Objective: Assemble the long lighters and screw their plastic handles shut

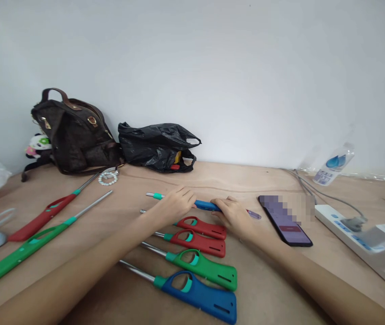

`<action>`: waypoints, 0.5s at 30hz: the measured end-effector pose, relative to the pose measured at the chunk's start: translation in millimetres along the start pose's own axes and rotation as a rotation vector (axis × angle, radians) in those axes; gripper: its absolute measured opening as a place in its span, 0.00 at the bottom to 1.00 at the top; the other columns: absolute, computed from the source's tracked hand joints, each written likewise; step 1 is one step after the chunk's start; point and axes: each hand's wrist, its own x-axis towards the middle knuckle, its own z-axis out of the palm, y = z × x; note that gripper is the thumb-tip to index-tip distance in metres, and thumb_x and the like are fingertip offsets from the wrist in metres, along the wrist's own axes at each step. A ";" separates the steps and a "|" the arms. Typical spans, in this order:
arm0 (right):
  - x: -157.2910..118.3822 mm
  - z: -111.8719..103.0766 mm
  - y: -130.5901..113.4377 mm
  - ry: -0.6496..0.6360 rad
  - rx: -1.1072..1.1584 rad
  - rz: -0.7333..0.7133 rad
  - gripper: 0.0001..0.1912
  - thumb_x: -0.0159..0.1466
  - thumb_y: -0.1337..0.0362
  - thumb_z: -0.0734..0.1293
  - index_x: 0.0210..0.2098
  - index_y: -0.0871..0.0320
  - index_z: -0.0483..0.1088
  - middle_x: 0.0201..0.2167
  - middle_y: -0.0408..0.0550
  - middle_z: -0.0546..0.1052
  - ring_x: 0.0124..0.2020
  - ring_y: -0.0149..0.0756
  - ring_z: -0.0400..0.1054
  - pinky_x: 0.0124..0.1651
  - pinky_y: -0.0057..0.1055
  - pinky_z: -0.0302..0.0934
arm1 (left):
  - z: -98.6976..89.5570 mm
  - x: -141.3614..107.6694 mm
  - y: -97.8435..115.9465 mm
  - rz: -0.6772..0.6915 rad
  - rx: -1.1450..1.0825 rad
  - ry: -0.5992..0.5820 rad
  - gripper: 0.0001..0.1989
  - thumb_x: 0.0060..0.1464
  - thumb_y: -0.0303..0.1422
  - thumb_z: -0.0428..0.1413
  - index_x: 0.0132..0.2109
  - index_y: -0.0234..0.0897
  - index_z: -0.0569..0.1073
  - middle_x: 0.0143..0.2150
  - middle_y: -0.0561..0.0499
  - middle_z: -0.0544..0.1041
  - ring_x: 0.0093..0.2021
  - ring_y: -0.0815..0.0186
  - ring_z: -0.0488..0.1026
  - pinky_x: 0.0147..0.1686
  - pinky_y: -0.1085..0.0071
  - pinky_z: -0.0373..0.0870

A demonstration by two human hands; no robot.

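A blue gas lighter [207,206] with a metal tube and teal collar lies across both hands, at the far end of a row of lighters. My left hand [178,202] is closed round its front part, and the tube sticks out to the left. Fingers of my right hand [232,215] grip the handle end. Nearer to me lie two red lighters [209,246], a green lighter [209,269] and another blue lighter [202,295], roughly parallel, tubes to the left. My left forearm hides part of their tubes.
On the left lie a long red lighter [43,217], a long green lighter [26,250] and a bead bracelet [107,178]. A brown backpack [80,135] and black plastic bag [151,146] stand by the wall. A phone [285,223], power strip [351,239] and bottle [334,164] are right.
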 end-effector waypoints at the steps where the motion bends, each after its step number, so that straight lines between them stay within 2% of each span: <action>1: 0.3 -0.7 0.7 -0.010 0.008 0.007 0.08 0.65 0.67 0.63 0.44 0.59 0.68 0.37 0.53 0.77 0.36 0.42 0.69 0.38 0.34 0.59 | 0.7 -0.5 -0.1 -0.006 -0.010 0.010 0.05 0.62 0.29 0.54 0.38 0.31 0.70 0.37 0.43 0.75 0.40 0.55 0.71 0.39 0.64 0.63; 6: 2.1 -5.1 4.2 -0.014 0.036 0.056 0.09 0.65 0.65 0.64 0.45 0.59 0.70 0.33 0.52 0.77 0.34 0.41 0.69 0.36 0.33 0.58 | 8.4 -1.0 -4.0 -0.016 -0.079 0.027 0.05 0.61 0.30 0.56 0.40 0.31 0.70 0.40 0.44 0.76 0.42 0.56 0.71 0.42 0.63 0.63; 11: 1.8 -5.2 9.6 -0.003 0.098 0.071 0.09 0.64 0.64 0.65 0.44 0.57 0.71 0.32 0.50 0.77 0.32 0.39 0.69 0.35 0.31 0.59 | 8.7 -1.6 -4.6 -0.022 -0.218 0.036 0.08 0.64 0.33 0.52 0.44 0.32 0.71 0.42 0.44 0.77 0.44 0.57 0.72 0.44 0.63 0.62; 15: 2.9 -6.5 15.1 -0.034 0.255 0.081 0.09 0.63 0.63 0.67 0.43 0.56 0.72 0.34 0.48 0.78 0.33 0.37 0.70 0.36 0.30 0.60 | 4.4 -2.1 -5.7 -0.074 -0.302 -0.012 0.08 0.64 0.33 0.52 0.40 0.33 0.72 0.39 0.47 0.78 0.41 0.59 0.73 0.44 0.64 0.61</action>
